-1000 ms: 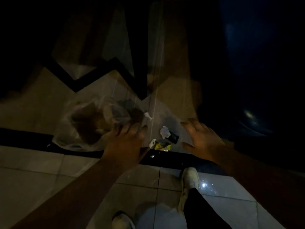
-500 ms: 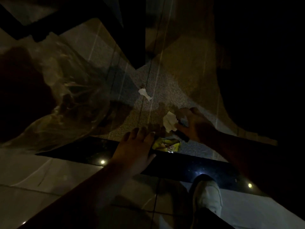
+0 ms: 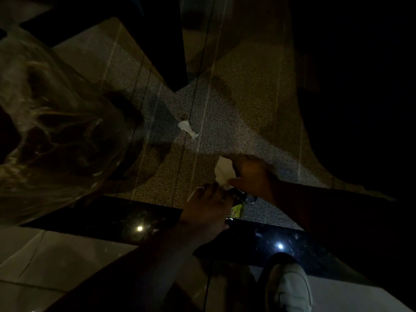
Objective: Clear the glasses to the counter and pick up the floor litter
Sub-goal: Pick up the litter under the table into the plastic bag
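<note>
Down on the carpet (image 3: 236, 122), my right hand (image 3: 252, 174) pinches a crumpled white tissue (image 3: 222, 171); my left hand (image 3: 207, 203) curls over a yellow wrapper (image 3: 236, 209), grip unclear. Another tissue scrap (image 3: 186, 128) lies farther off. It's all light, floppy stuff, so grab the bunched middles.

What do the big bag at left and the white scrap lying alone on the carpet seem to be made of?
The bag looks like thin clear plastic film: see-through, glossy, crinkled into folds. The white scrap is probably tissue or paper: matte, crumpled, with a torn-looking edge; the dim light leaves this uncertain.
</note>
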